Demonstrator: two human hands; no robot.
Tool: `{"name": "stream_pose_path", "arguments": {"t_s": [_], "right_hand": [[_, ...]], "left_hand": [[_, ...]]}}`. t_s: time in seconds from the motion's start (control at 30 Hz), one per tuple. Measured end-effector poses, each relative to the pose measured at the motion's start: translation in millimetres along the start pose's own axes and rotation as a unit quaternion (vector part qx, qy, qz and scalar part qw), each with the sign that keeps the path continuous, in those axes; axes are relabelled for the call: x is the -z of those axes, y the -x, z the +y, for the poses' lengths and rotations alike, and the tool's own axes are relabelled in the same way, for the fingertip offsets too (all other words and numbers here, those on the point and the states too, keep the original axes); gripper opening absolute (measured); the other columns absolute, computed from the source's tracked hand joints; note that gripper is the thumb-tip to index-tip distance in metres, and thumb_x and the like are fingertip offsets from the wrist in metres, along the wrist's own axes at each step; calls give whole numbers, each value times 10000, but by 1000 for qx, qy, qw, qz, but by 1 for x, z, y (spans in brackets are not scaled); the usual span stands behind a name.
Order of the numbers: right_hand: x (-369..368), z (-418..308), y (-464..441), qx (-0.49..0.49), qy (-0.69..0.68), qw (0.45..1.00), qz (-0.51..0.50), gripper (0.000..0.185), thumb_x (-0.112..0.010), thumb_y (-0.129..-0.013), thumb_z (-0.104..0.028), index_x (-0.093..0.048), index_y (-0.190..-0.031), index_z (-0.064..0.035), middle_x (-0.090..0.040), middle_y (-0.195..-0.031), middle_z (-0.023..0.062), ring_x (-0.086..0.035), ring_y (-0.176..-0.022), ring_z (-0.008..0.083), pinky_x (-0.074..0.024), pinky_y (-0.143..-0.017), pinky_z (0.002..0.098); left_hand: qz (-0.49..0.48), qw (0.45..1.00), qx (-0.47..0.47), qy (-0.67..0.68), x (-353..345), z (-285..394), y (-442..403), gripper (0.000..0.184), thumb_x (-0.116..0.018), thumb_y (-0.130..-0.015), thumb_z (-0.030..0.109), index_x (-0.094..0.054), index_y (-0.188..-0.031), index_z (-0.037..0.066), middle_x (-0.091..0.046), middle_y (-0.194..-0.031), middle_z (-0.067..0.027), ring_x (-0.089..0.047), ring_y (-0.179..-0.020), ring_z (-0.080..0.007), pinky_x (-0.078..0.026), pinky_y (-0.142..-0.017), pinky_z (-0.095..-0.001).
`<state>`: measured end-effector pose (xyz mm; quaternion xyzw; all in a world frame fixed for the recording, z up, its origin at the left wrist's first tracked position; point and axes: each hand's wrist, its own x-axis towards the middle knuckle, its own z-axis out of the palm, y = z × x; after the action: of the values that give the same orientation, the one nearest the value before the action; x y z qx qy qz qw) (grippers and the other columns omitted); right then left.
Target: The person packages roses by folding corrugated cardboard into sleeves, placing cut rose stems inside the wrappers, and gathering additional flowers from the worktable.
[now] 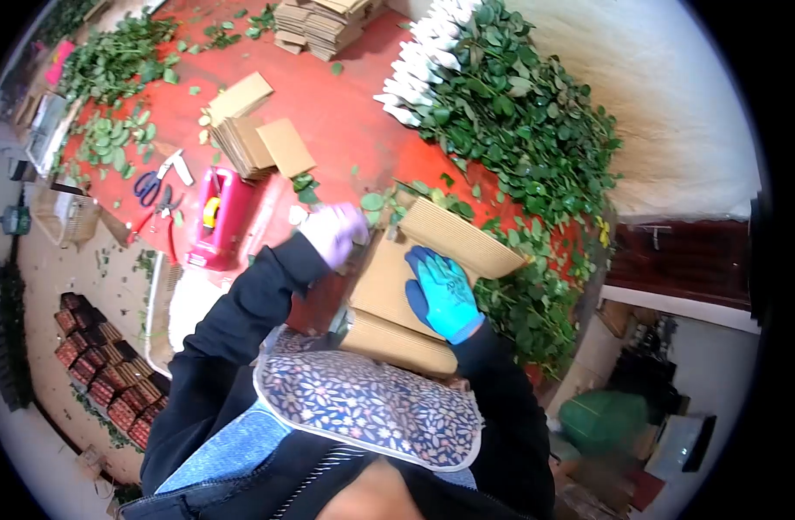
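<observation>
Corrugated cardboard (pixel 384 276) lies folded at the table's front edge, with one flap (pixel 456 234) raised on its far side and a rounded fold on the side nearest me. My right hand (pixel 445 293), in a blue glove, rests flat on the cardboard with fingers stretched out. Just off the cardboard's left end is my left hand (pixel 332 234), in a pale lilac glove. Its fingers look curled in, slightly blurred; whatever they may hold is hidden.
A pink tape dispenser (pixel 217 217), scissors (pixel 146 187) and pruning shears (pixel 165 204) lie on the red table (pixel 337 113). Cardboard pieces (pixel 246 143) sit beyond them. Leafy stems (pixel 519 121) with white-wrapped heads (pixel 419 69) are piled at right. Loose leaves (pixel 116 139) are scattered left.
</observation>
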<state>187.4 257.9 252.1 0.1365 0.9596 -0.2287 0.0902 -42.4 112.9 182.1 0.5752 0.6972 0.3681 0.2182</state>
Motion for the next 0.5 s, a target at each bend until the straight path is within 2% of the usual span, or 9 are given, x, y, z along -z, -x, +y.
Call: {"name": "stream_pose_path", "arguments": {"t_s": [0.03, 0.1, 0.13, 0.2, 0.27, 0.33, 0.4, 0.43, 0.5], "right_hand": [[-3, 0, 3, 4, 6, 1000, 8, 465, -576, -906, -241, -537, -1323, -40, -559, -1336, 161, -512, -1251, 316, -357, -1047, 470], [-7, -11, 9, 10, 23, 999, 21, 478, -581, -896, -242, -534, -1325, -36, -559, -1334, 160, -510, -1252, 314, -359, -1042, 466], [-7, -10, 8, 8, 37, 999, 23, 491, -586, -887, -243, -531, -1326, -31, -558, -1333, 158, -509, -1253, 312, -361, -1037, 462], [-12, -5, 8, 19, 36, 999, 31, 516, -596, -867, -249, -528, -1325, -21, -556, -1329, 161, -506, -1254, 309, -363, -1030, 461], [-15, -1, 9, 32, 39, 998, 38, 525, -599, -866, -254, -525, -1331, -22, -551, -1335, 162, -502, -1258, 309, -362, -1033, 463], [-16, -1, 9, 39, 51, 997, 47, 542, -604, -862, -259, -517, -1342, -23, -551, -1337, 162, -501, -1259, 309, -359, -1037, 465], [-12, 1, 7, 46, 40, 997, 43, 525, -600, -877, -247, -512, -1337, -8, -549, -1324, 195, -500, -1256, 343, -368, -1041, 469], [-12, 2, 6, 46, 45, 997, 42, 540, -601, -872, -259, -510, -1346, -18, -547, -1335, 177, -497, -1262, 324, -360, -1043, 469], [-16, 3, 10, 40, 45, 997, 39, 555, -599, -865, -277, -510, -1355, -31, -543, -1349, 160, -488, -1274, 303, -352, -1043, 470]], "left_hand": [[108, 992, 53, -35, 5, -28, -8, 191, -597, -777, 80, -632, -964, 81, -635, -917, -114, -631, -853, -335, -503, -746, -443], [149, 938, 237, -202, 24, -61, -25, 410, -680, -864, 334, -565, -1135, 49, -553, -1138, -188, -619, -960, -383, -520, -809, -481], [77, 895, 371, -233, 30, -80, -41, 593, -735, -820, 410, -519, -1240, 51, -515, -1238, -197, -626, -1028, -366, -526, -861, -466], [39, 850, 453, -267, 15, -109, -61, 707, -775, -781, 439, -483, -1295, 52, -472, -1297, -200, -628, -1088, -337, -533, -893, -429], [-25, 846, 486, -217, 10, -121, -71, 768, -804, -751, 422, -455, -1336, 65, -429, -1346, -187, -625, -1126, -317, -537, -907, -404], [5, 861, 464, -207, -1, -141, -67, 534, -755, -763, 187, -554, -1248, 85, -432, -1338, -194, -636, -1068, -339, -547, -890, -417], [32, 875, 423, -233, -6, -152, -64, 350, -712, -745, 89, -646, -1089, 96, -467, -1301, -185, -635, -1030, -355, -548, -887, -423], [32, 875, 423, -233, -8, -156, -61, 350, -712, -745, 89, -646, -1089, 96, -467, -1301, -185, -635, -1030, -355, -548, -887, -423], [205, 894, 338, -213, -16, -165, -43, 297, -776, -665, 127, -687, -948, 106, -507, -1241, -173, -606, -1063, -343, -526, -904, -423]]}}
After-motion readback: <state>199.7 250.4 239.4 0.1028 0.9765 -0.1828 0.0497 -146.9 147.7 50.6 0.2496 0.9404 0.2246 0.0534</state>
